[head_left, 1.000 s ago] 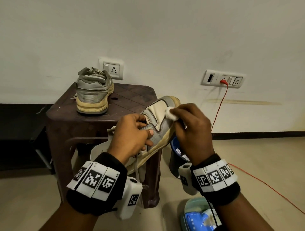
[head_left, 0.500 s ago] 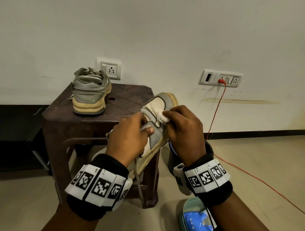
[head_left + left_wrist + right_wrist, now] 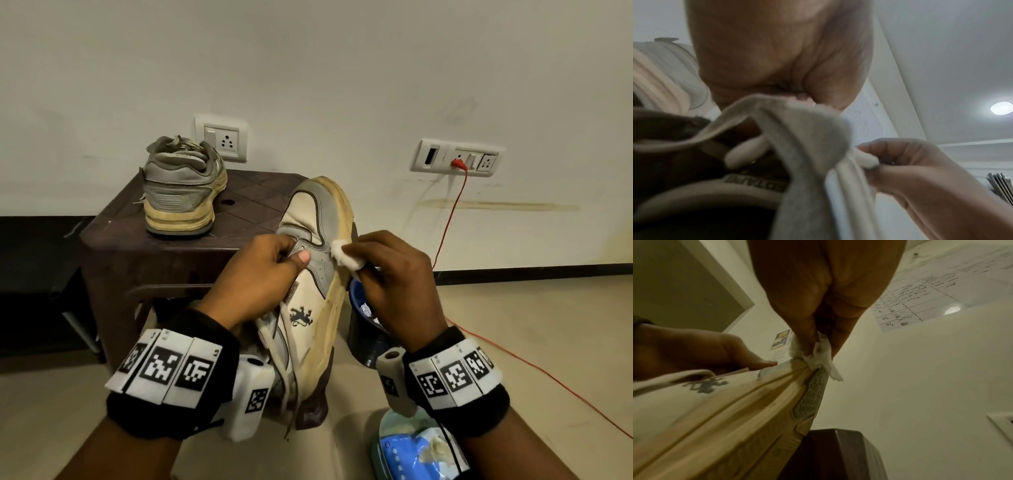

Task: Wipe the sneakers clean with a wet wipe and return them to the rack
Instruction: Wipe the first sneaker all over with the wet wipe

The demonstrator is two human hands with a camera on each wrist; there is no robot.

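My left hand (image 3: 270,270) grips a cream and grey sneaker (image 3: 317,274) by its lace area, toe pointing up and away, thumb pressed on the grey side panel. My right hand (image 3: 383,270) pinches a crumpled white wet wipe (image 3: 346,257) against the sneaker's yellowed sole edge, on the right side. In the right wrist view the wet wipe (image 3: 818,353) sits bunched between my fingers on the sole (image 3: 748,402). In the left wrist view the sneaker's grey tongue (image 3: 797,129) fills the frame. The second grey sneaker (image 3: 183,186) stands heel-first on the brown plastic stool (image 3: 113,240).
A pack of wet wipes (image 3: 411,452) lies on the floor at the bottom right. A dark blue bin (image 3: 363,329) stands beside the stool. A red cable (image 3: 448,219) runs from the wall socket (image 3: 457,157) across the floor on the right.
The sneaker has been raised and turned more upright, its side with the logo now showing. My right hand with the wipe slid from the toe cap down to the sole edge.
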